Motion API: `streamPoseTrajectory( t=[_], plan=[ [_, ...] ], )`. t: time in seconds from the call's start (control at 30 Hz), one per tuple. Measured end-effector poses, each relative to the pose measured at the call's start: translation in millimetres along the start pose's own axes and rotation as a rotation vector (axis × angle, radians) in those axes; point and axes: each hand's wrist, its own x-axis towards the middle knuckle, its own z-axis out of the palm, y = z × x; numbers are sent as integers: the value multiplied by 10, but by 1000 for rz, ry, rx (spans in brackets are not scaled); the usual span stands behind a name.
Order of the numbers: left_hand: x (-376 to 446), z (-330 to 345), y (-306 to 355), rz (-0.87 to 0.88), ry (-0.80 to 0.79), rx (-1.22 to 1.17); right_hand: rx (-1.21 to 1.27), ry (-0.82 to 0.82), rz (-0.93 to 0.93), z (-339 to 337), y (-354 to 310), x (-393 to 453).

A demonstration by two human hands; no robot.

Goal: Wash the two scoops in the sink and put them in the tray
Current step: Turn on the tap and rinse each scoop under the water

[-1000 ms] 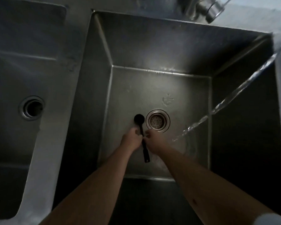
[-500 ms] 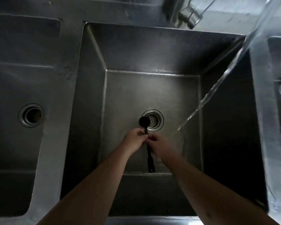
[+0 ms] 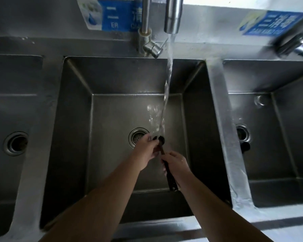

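A black long-handled scoop is held over the middle sink basin, its small round bowl under the running water. My right hand grips the handle near its middle. My left hand is closed around the neck just below the bowl, fingers rubbing it. The stream of water falls from the faucet spout straight onto the scoop's bowl. A second scoop and a tray are not in view.
Three steel basins stand side by side: a left basin with a drain, the middle one with a strainer drain, and a right basin with a drain. Blue signs hang on the back wall. Another tap is at the right.
The view has tilted up, so the faucet and back wall show. The scoop's bowl has moved right from beside the drain into the falling stream. Both hands keep hold of it.
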Motion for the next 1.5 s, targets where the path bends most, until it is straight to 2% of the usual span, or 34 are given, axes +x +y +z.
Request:
streamPoseTrajectory(
  t=[0.1,0.33,0.57,0.6,0.73,0.8,0.97,1.13,1.23,1.3,1.4,1.5],
  plan=[
    [34,85,-15,-35,14,2,25,-27,3,-70,-6,-36],
    [82,159,-76,-107,173,-9,5,-153,-53,-136,-55,-155],
    [62,179,-96,-155,277,133,-32,-121,-62,-133,-99,-199],
    [42,179,-85,-159,267,73,-51,-124,-65,-130,-109,-194],
    [-25,217,11,-154,102,-445,-119,-144,-93,-105,-138,-194],
    [-44,234,55,-139,56,-559,-110,-127,-94,-85,-135,-213],
    [-121,259,55,-138,-10,-455,-88,-96,-117,-51,-151,-250],
    [-208,264,140,-50,-22,-389,4,-103,-152,1,-224,-277],
    [-287,214,192,-11,-106,-212,64,-109,-164,49,-300,-284],
    [-316,162,230,27,-80,-144,93,-118,-169,77,-363,-286],
    [-356,135,313,106,-128,-85,174,-120,-196,119,-489,-280],
    [-385,152,384,98,-138,-95,241,-109,-215,143,-643,-268]
  ],
)
